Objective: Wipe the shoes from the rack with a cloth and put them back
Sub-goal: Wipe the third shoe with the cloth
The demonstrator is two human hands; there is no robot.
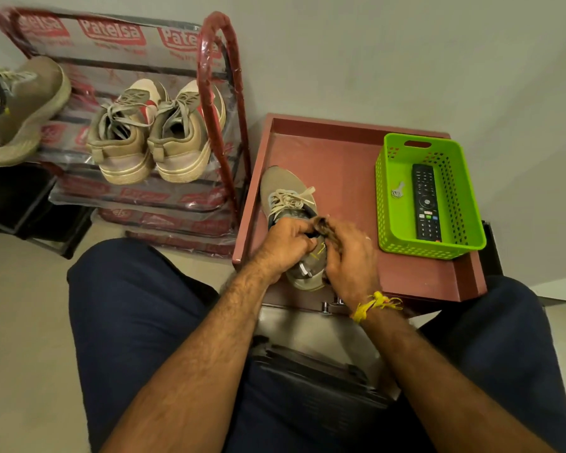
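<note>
So there's a grey sneaker sitting on a reddish-brown tray-like surface, toe pointing away toward the wall, laces on top. Both hands are down on the heel end of it. The left hand is curled around the collar on the left side, fingers tucked in at the opening, so it's gripping the shoe. The right hand is closed on a small brown cloth, pinched up by the fingertips and pressed against the shoe's opening just beside the left thumb. There's a yellow thread tied on the right wrist.

On the right part of the same surface sits a bright green basket, apart from the sneaker, with a black remote lying in it and a small key beside the remote.

Off to the left is the red shoe rack, still wrapped in printed plastic. A pair of tan sneakers sits on it, heels facing the camera. Another tan shoe is at the far left edge, looks to be on the rack too but it's partly cut off.

The person is seated, dark trousers, knees spread either side of the surface.
</note>
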